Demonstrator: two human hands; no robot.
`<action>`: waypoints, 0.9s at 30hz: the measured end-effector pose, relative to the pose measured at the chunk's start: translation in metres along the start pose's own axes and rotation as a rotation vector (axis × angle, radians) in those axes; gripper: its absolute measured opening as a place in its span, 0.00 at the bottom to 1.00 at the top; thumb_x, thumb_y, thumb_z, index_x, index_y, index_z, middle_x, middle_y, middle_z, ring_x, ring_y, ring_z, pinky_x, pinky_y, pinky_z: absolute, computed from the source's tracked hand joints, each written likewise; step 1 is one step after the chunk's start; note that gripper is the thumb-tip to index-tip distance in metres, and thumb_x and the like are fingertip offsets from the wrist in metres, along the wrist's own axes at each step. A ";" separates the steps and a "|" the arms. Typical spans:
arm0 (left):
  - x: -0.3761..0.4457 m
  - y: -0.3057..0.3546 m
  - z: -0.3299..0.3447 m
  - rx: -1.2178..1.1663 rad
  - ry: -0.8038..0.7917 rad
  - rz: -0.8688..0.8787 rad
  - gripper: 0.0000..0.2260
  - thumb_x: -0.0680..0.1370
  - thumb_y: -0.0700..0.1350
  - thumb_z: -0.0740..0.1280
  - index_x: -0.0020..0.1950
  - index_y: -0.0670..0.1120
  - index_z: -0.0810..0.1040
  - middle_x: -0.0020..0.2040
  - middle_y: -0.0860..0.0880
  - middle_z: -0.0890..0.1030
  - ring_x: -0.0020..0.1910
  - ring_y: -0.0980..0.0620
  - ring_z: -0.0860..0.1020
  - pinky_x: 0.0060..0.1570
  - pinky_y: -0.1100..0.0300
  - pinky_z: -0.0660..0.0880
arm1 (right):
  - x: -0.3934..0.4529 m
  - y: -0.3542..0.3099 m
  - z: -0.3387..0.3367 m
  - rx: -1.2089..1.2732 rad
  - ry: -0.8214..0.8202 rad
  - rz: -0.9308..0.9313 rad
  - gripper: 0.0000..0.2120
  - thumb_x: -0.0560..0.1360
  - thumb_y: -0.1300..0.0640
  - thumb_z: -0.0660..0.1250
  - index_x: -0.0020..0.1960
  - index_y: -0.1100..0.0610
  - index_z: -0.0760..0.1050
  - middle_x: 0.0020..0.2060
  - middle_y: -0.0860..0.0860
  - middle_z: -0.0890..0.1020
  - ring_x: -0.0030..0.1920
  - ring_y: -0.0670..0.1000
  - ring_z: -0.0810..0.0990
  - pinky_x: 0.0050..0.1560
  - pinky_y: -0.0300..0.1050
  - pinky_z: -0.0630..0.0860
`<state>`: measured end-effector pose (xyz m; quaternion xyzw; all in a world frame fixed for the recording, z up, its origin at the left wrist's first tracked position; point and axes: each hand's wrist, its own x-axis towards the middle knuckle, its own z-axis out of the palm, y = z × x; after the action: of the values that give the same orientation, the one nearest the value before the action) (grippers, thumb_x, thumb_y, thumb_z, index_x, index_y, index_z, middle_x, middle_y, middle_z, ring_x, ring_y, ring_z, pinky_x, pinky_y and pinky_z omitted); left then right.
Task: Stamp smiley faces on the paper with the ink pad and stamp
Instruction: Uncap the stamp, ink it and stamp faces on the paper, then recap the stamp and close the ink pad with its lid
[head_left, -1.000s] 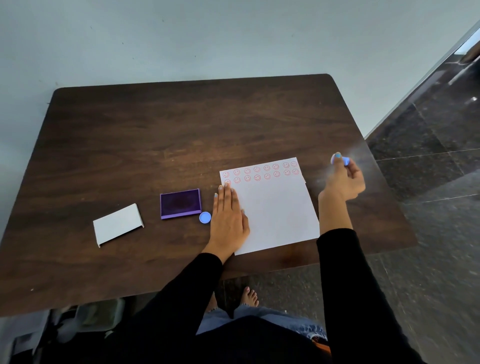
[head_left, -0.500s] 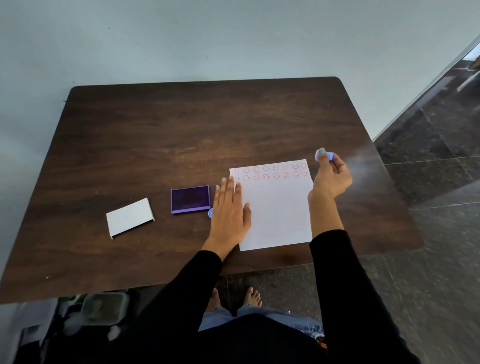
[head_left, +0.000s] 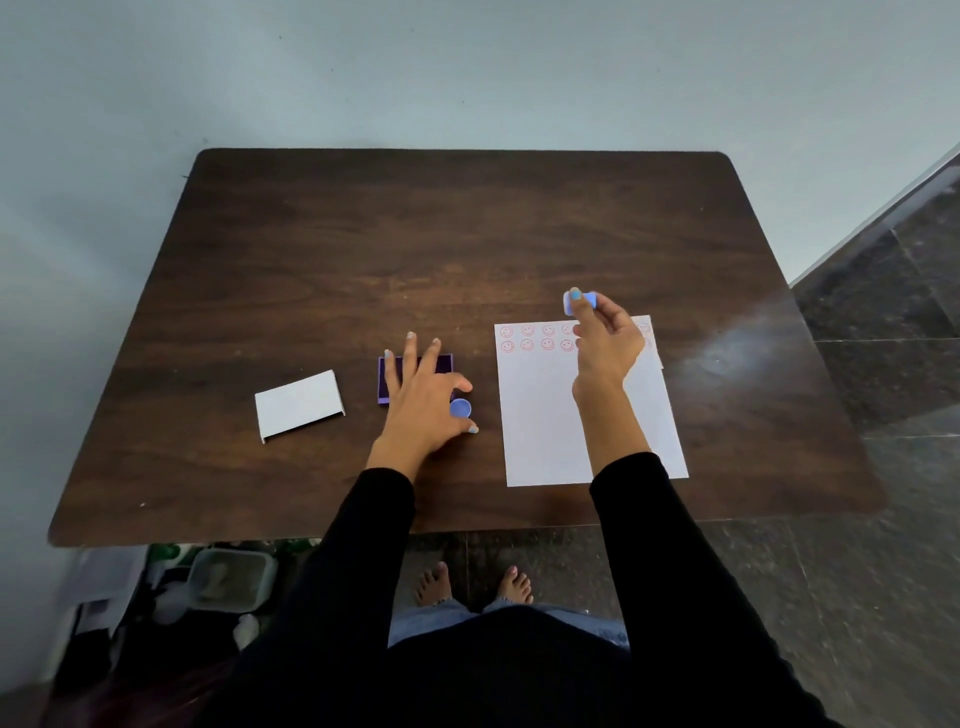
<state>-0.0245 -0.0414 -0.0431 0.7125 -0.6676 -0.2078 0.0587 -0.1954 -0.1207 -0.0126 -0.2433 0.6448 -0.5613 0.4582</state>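
A white sheet of paper (head_left: 550, 415) lies on the dark wooden table (head_left: 467, 234), with two rows of red smiley faces along its far edge. My right hand (head_left: 605, 345) hovers over those rows, fingers closed on a small blue stamp (head_left: 581, 302). Left of the paper sits a purple ink pad (head_left: 387, 382), partly covered by my left hand (head_left: 423, 400), whose fingers are spread. A small round blue cap (head_left: 460, 408) lies between that hand's thumb and forefinger; whether it is gripped is unclear.
A white lid (head_left: 298, 404) of the ink pad rests on the table to the left. The table's near edge runs just before my body. Below it, at the left, stand a plastic container (head_left: 228, 579) and clutter on the floor.
My left hand left the paper and moved left over the ink pad and cap. My right hand with the stamp moved left, from beside the paper to above its stamped rows.
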 end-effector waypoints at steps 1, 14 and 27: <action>0.001 0.000 0.000 0.003 -0.002 0.000 0.20 0.67 0.52 0.76 0.58 0.54 0.78 0.78 0.44 0.53 0.76 0.42 0.38 0.70 0.42 0.32 | -0.001 0.000 0.002 -0.012 -0.014 0.004 0.15 0.68 0.53 0.75 0.52 0.56 0.80 0.41 0.48 0.84 0.41 0.46 0.81 0.42 0.37 0.77; 0.001 -0.003 -0.004 -0.105 0.052 -0.015 0.09 0.70 0.50 0.74 0.49 0.52 0.81 0.77 0.48 0.56 0.77 0.45 0.41 0.71 0.39 0.36 | -0.006 0.002 0.013 -0.040 -0.050 0.028 0.12 0.68 0.53 0.75 0.49 0.54 0.80 0.39 0.46 0.83 0.40 0.47 0.81 0.39 0.35 0.76; 0.047 0.020 -0.053 -1.904 0.182 -0.480 0.08 0.75 0.32 0.67 0.53 0.38 0.77 0.45 0.42 0.81 0.44 0.49 0.81 0.44 0.63 0.80 | -0.033 -0.002 0.050 0.283 -0.389 0.270 0.11 0.73 0.65 0.69 0.55 0.62 0.76 0.46 0.56 0.82 0.45 0.51 0.83 0.46 0.41 0.81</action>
<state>-0.0220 -0.0997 0.0016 0.4976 -0.0520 -0.6093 0.6152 -0.1375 -0.1186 0.0027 -0.1921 0.4864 -0.5222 0.6737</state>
